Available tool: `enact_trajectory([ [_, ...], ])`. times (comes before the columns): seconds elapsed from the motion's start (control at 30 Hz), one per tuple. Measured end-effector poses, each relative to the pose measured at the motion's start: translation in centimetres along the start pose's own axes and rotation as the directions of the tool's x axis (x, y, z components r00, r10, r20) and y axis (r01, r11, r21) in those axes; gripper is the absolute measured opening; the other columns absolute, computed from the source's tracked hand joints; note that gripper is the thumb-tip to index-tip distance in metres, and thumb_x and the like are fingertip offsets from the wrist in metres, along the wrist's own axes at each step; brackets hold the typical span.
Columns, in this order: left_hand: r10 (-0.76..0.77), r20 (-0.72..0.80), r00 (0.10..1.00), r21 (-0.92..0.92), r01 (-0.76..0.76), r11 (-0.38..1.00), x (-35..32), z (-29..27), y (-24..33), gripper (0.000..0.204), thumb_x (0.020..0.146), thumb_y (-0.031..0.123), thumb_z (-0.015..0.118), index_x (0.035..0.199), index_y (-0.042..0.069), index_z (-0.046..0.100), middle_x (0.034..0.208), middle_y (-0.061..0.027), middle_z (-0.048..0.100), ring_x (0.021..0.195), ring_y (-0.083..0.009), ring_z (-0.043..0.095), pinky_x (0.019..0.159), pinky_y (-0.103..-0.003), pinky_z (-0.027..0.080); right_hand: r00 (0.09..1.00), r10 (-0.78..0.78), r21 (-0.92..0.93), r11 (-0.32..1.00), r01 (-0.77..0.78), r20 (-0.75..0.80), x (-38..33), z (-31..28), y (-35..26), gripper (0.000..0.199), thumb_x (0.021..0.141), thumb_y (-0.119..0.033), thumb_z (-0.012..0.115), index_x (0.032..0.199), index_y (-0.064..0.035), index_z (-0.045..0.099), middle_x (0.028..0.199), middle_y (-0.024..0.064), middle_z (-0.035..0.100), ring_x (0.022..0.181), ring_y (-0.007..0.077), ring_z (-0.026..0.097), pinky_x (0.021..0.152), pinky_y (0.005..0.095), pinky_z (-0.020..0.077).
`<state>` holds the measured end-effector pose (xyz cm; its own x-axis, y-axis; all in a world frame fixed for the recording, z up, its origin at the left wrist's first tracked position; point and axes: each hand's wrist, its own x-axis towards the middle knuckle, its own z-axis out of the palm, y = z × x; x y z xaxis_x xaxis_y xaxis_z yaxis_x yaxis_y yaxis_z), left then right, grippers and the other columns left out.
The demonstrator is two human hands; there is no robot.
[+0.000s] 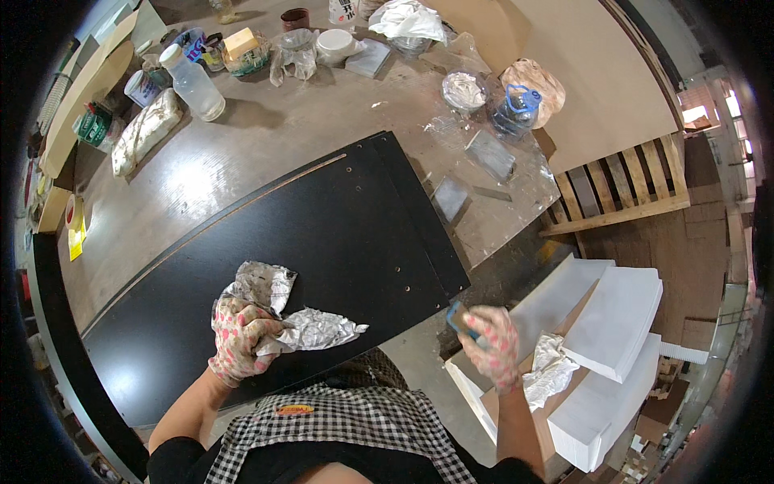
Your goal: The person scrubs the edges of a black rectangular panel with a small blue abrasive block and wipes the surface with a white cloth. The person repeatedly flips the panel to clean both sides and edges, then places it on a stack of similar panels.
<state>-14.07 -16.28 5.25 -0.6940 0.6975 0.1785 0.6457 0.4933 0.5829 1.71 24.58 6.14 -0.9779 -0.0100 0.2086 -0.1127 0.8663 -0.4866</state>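
Note:
Both of my hands wear white gloves with pink dots. My left hand [242, 339] is closed on a crumpled silvery sheet [318, 329], foil-like, whose ends spread out over the black panel [322, 226]. The panel lies at a slant on the bench, with a few small holes and a long groove along its far edge. Beyond the panel's near right corner, my right hand [493, 343] grips a small blue-and-tan block [459, 317]; its exact kind is unclear. Just right of that hand, another crumpled silvery sheet [550, 371] lies among white panels.
White panels [617, 315] are stacked at the right. Along the bench [298, 117] stand a clear bottle [192, 85], a wrapped bundle [149, 133], several tubs and a cut blue-handled jug [516, 109]. Flat scraper-like plates [450, 198] lie past the panel. A wooden pallet [617, 185] is beyond.

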Motion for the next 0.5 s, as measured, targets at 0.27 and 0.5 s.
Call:
enact_trajectory([
  [0.27, 0.011, -0.023, 1.000, -0.044, -0.012, 0.999, -0.4, 0.3, -0.4, 0.035, 0.078, 0.046, 0.069, 0.093, 0.015, 0.072, 0.089, -0.0045, 0.064, 0.086, -0.0285, 0.060, 0.081, -0.045, 0.042, 0.986, -0.018, 0.033, 0.999, 0.024, -0.166, 2.8, 2.6, -0.6, 0.055, 0.070, -0.004, 0.083, 0.121, -0.0143, 0.064, 0.113, 0.0092, 0.064, 0.095, 0.0306, 0.063, 0.080, 0.0423, 0.0539],
  [0.5, 0.056, 0.006, 0.998, -0.048, -0.055, 0.997, -0.1, 0.1, -0.6, 0.026, 0.073, 0.037, 0.074, 0.091, 0.017, 0.070, 0.090, -0.0007, 0.066, 0.083, -0.0259, 0.062, 0.077, -0.043, 0.043, 0.948, -0.245, 0.015, 0.967, 0.253, -0.202, 19.0, 7.2, 1.3, 0.047, 0.076, -0.011, 0.082, 0.119, -0.0123, 0.065, 0.109, 0.0116, 0.065, 0.100, 0.0341, 0.064, 0.084, 0.0438, 0.0532],
])
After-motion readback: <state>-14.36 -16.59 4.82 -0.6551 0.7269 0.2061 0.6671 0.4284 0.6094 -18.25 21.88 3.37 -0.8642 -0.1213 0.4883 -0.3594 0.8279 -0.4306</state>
